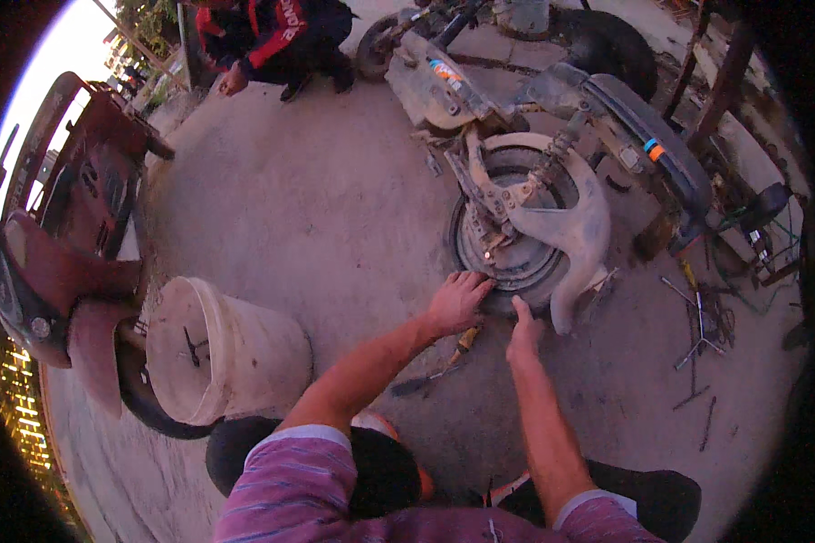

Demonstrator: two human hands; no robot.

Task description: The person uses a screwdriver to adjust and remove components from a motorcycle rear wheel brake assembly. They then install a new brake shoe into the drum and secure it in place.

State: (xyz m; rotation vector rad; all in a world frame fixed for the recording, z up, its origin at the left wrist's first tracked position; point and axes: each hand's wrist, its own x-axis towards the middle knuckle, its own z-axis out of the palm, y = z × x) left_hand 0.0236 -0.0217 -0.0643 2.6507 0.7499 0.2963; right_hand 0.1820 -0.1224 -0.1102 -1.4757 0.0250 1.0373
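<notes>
A dusty scooter wheel with a black tyre is in front of me, under a beige mudguard and beside a shock absorber. My left hand is closed at the tyre's near left edge, its fingers bent over the rubber. A little to the right, my right hand holds the near edge, with its thumb up against the tyre and its other fingers mostly hidden. Below my left hand, a yellow-handled tool lies on the ground.
A whitish bucket stands at left, beside a dark red vehicle. The scooter body lies beyond the wheel. A Y-shaped wrench and thin rods lie at right. Another person crouches at the far side.
</notes>
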